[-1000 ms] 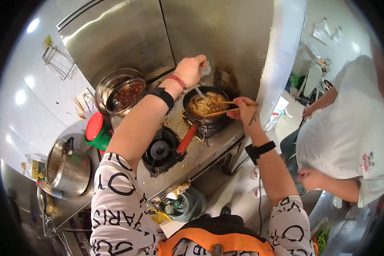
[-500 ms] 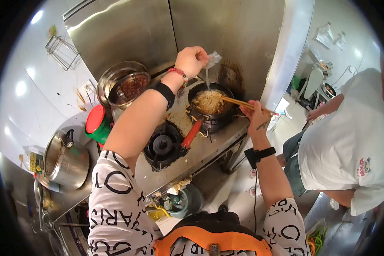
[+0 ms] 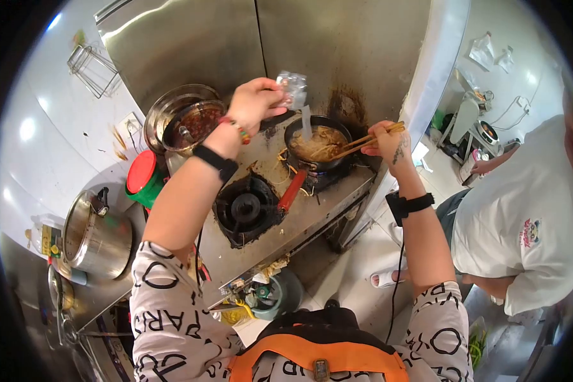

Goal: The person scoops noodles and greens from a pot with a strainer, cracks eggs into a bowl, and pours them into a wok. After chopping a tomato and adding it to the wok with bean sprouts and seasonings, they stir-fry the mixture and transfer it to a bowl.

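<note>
Left hand (image 3: 253, 105): fingers pinched tight on a clear packet (image 3: 293, 88), up over the far-left side of the pan (image 3: 330, 120), apart from it. Right hand (image 3: 386, 146): fingers closed round a pair of chopsticks (image 3: 363, 140), coming in from the pan's right, tips in the pale brown food (image 3: 319, 148). Can't tell how deep.

Pale strip (image 3: 306, 122) just below the packet, running down into the pan. Can't tell if it's liquid or plastic.

Doing it well: anything coming from the packet should land mid-pan, not on the rim. Film away from the burner heat. Chopsticks: light sweeps low in the food, lift and turn, don't mash. Red handle (image 3: 293, 190) points toward the wearer with neither hand on it, so a hard shove could swing the pan.

Further out: second burner (image 3: 247, 207) on the counter (image 3: 304, 215), nearside-left of the pan; metal bowl (image 3: 172, 99) left of it; red-lidded tub (image 3: 140, 173) further left. Person in white (image 3: 509, 223) well right of the pan.
</note>
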Demonstrator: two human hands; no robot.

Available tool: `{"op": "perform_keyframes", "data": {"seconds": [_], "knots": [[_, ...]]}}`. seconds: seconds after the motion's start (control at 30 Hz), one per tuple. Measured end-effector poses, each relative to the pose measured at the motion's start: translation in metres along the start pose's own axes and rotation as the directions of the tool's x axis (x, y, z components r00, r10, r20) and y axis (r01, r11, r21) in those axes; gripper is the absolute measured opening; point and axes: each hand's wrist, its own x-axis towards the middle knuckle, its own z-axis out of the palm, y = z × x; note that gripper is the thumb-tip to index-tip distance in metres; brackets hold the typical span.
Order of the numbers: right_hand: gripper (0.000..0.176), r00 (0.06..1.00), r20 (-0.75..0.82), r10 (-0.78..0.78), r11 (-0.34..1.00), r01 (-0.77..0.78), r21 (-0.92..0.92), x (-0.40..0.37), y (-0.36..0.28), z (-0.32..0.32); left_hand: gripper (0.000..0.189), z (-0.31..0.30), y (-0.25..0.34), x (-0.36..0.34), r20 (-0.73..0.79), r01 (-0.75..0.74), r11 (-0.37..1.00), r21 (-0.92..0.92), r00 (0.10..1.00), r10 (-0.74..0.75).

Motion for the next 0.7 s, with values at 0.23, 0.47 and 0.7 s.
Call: {"op": "perform_keyframes", "data": {"seconds": [0.23, 0.47, 0.7], "knots": [[0.022, 0.934, -0.239, -0.267, 0.932, 0.313, 0.182, 0.004, 0.041, 0.022, 0.013, -0.083, 0.011, -0.14, 0.007, 0.057, 0.939, -0.338, 0.998, -0.058], [0.019, 0.949, 0.083, -0.305, 0.946, 0.312, -0.087, 0.009, 0.018, 0.039, 0.019, -0.166, -0.034, -0.288, -0.287, -0.02, 0.808, -0.589, 0.939, -0.186], [0.021, 0.913, 0.206, -0.351, 0.91, 0.385, -0.156, -0.006, -0.026, 0.023, 0.021, -0.215, -0.128, -0.402, -0.427, -0.084, 0.619, -0.781, 0.795, -0.431]]}}
